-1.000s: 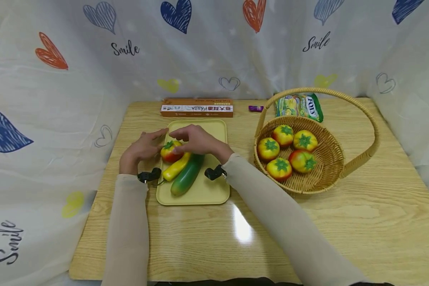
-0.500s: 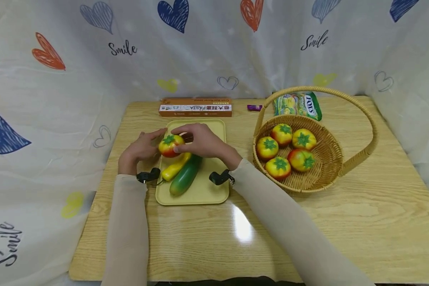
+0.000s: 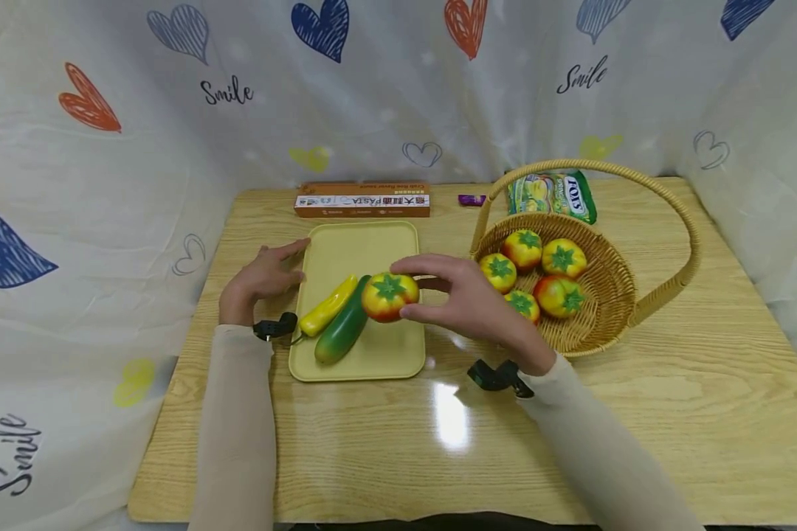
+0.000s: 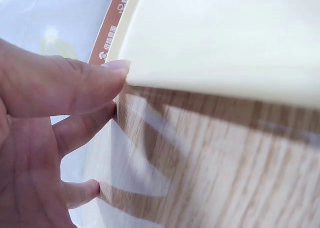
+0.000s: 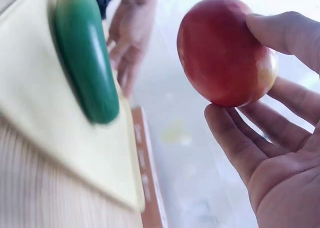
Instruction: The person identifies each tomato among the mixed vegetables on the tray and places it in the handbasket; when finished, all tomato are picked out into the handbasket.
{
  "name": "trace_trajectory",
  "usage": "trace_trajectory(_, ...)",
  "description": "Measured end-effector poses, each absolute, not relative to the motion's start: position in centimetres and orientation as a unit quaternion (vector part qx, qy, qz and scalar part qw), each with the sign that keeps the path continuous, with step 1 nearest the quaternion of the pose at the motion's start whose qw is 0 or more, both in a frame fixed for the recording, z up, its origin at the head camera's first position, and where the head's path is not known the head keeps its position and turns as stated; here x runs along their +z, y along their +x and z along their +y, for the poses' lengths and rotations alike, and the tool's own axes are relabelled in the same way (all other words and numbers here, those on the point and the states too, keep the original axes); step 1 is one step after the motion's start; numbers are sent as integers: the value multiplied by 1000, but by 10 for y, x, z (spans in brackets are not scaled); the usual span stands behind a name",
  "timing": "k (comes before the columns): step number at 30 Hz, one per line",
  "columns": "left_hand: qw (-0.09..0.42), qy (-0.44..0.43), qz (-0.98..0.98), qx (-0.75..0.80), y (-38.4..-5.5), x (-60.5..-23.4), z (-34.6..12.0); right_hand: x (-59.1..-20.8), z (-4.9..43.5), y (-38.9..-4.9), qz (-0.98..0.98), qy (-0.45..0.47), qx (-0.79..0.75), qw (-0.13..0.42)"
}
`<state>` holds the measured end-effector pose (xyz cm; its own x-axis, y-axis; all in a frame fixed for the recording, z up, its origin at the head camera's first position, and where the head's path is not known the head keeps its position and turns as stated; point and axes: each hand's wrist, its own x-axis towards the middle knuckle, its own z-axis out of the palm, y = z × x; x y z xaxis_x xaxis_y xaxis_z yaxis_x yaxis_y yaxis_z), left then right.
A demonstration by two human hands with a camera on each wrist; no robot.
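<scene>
My right hand [image 3: 468,295] holds a red and yellow tomato [image 3: 390,297] with a green leafy top, pinched between thumb and fingertips above the right part of the yellow tray [image 3: 385,365]. From below, in the right wrist view, the tomato [image 5: 220,52] appears mostly red. On the tray lie a yellow chili pepper [image 3: 328,306] and a dark green cucumber-like vegetable [image 3: 344,324], side by side. My left hand [image 3: 262,280] rests at the tray's left edge with fingers spread. The left wrist view shows its thumb [image 4: 70,85] touching the tray corner.
Right of the tray stands a wicker basket [image 3: 598,332] with a tall arched handle, several similar tomatoes inside. Behind are a pasta box [image 3: 364,200], a small purple packet [image 3: 471,200] and a green snack bag [image 3: 553,195]. A curtain [image 3: 385,81] hangs behind the table.
My right hand has lifted the tomato off the tray's upper left and carried it right, towards the basket. The left hand has stayed at the tray's edge.
</scene>
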<state>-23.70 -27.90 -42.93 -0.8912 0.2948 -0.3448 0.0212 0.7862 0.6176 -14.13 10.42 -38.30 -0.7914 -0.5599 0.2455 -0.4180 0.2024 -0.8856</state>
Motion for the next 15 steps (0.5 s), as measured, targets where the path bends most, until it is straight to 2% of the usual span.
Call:
trace_trajectory(7, 225, 81, 918, 315, -237, -429, -279, -381, 178, -102, 800, -245, -546, 41)
trace_trajectory(15, 222, 84, 922, 306, -237, -432, -282, -376, 248, -65, 863, -169, -475, -19)
